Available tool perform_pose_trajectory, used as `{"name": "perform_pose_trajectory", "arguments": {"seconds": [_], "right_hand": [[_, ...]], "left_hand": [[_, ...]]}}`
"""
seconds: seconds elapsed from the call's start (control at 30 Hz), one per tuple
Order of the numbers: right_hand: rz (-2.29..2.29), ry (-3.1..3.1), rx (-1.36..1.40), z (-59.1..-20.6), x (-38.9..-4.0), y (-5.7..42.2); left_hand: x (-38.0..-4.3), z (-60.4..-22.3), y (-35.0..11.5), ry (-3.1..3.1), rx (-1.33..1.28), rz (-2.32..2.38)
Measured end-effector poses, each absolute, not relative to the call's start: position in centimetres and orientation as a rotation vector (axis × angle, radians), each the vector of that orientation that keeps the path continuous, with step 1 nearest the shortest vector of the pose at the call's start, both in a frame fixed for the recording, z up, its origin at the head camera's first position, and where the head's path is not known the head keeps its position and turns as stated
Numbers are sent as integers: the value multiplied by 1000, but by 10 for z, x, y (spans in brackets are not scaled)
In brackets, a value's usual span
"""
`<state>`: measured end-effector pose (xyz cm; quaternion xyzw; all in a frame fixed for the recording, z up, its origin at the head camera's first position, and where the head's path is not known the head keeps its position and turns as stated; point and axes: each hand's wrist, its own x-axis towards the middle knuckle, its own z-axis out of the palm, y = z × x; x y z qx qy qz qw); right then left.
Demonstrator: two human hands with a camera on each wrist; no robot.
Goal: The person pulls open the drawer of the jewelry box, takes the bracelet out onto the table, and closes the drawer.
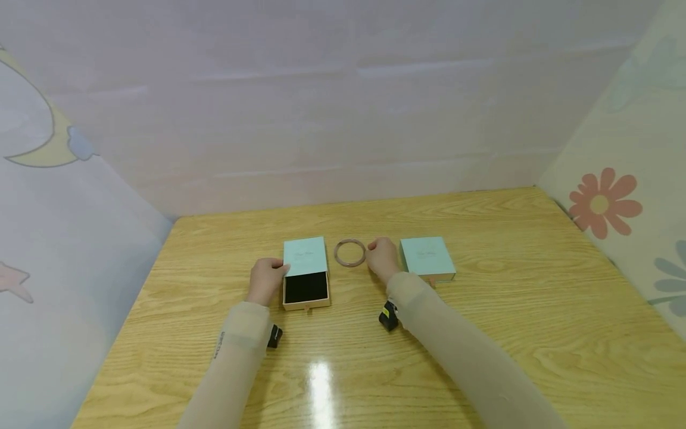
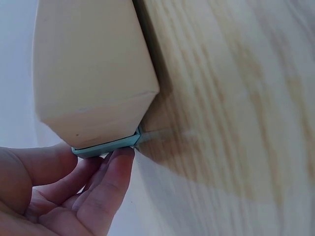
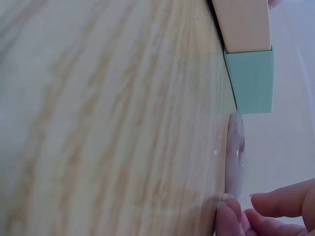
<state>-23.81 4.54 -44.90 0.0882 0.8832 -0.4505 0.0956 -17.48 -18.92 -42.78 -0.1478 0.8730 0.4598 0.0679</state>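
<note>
My left hand (image 1: pixel 265 280) grips the mint-green sleeve of a small drawer-style gift box (image 1: pixel 305 255). In the left wrist view its thumb and fingers (image 2: pixel 106 196) lie at the sleeve's edge. The box's peach drawer (image 2: pixel 93 64) is pulled partway out toward me, baring a black lining (image 1: pixel 306 288). Right of this box a pale purplish bangle (image 1: pixel 350 253) lies flat on the table. My right hand (image 1: pixel 383 260) is beside the bangle's right side, fingertips (image 3: pixel 228 211) right at its rim. The thumb is held apart from the bangle in the right wrist view.
A second mint-green gift box (image 1: pixel 427 256), its drawer pushed in, lies right of my right hand. All stand on a wooden table (image 1: pixel 498 333). A covered wall (image 1: pixel 332 119) rises behind, with decorated panels at both sides.
</note>
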Motion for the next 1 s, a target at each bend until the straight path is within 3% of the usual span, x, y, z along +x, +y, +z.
{"name": "perform_pose_trajectory", "arguments": {"seconds": [1.0], "right_hand": [[-1581, 2527, 164, -444, -216, 53]], "left_hand": [[-177, -429, -193, 2616, -441, 1405]]}}
